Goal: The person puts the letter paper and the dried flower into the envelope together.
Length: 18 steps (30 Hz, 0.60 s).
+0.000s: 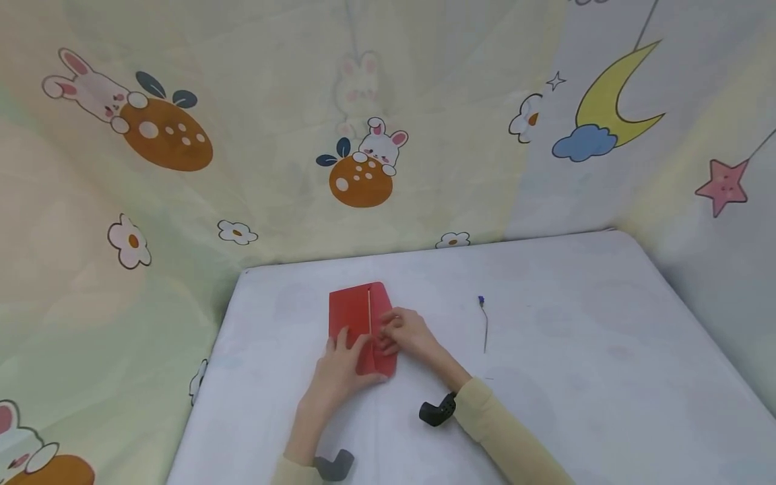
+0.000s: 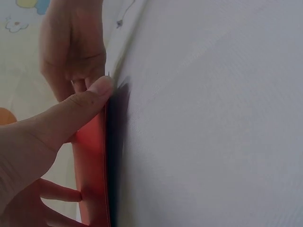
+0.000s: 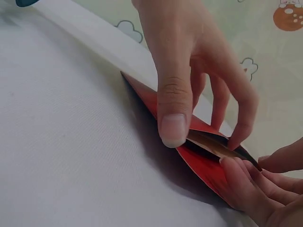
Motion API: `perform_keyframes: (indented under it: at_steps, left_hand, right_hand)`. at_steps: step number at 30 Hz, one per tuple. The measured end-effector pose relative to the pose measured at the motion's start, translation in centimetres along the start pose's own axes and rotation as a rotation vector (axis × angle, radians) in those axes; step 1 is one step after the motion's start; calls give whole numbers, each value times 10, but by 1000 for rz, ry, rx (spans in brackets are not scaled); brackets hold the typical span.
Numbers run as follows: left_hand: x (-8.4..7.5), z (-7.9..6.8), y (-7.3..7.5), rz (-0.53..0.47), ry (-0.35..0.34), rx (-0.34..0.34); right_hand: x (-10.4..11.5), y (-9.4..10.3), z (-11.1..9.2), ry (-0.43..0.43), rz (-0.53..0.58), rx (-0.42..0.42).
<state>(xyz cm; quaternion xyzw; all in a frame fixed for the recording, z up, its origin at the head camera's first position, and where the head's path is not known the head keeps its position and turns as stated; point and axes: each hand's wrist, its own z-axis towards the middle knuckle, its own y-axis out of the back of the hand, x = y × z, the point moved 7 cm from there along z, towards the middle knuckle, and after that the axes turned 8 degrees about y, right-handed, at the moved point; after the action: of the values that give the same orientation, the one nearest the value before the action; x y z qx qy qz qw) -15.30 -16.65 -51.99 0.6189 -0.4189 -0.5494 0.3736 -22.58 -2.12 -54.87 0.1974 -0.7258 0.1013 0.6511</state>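
Observation:
A red envelope [image 1: 349, 306] lies on the white table with its lighter red flap folded out to the right. My left hand [image 1: 339, 367] holds its lower part, fingers spread over the front and thumb at the near edge of the flap. In the right wrist view the mouth of the envelope gapes between the hands, and a brownish strip [image 3: 210, 143] shows inside. My right hand [image 1: 409, 333] has its fingers curled over the flap side, pinching at the mouth. Whether it grips the flap or the brownish strip, I cannot tell.
To the right lies a thin stem [image 1: 486, 330] with a small dark blue tip. A patterned cloth [image 1: 291, 202] with rabbits, flowers and a moon hangs behind the table [image 1: 576, 323]. Black wrist cameras [image 1: 438, 411] sit on both forearms.

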Motion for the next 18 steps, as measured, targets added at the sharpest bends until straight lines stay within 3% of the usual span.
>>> perform_keyframes:
  at_steps: [6, 12, 18]
  left_hand:
    - [0, -1, -1, -3, -13, 8]
    - [1, -1, -2, -24, -11, 15]
    - [0, 0, -1, -24, -1, 21]
  right_hand:
    - [-1, 16, -14, -6, -42, -1]
    - [-1, 37, -26, 14, -155, -65]
    - [-1, 55, -39, 19, -190, -139]
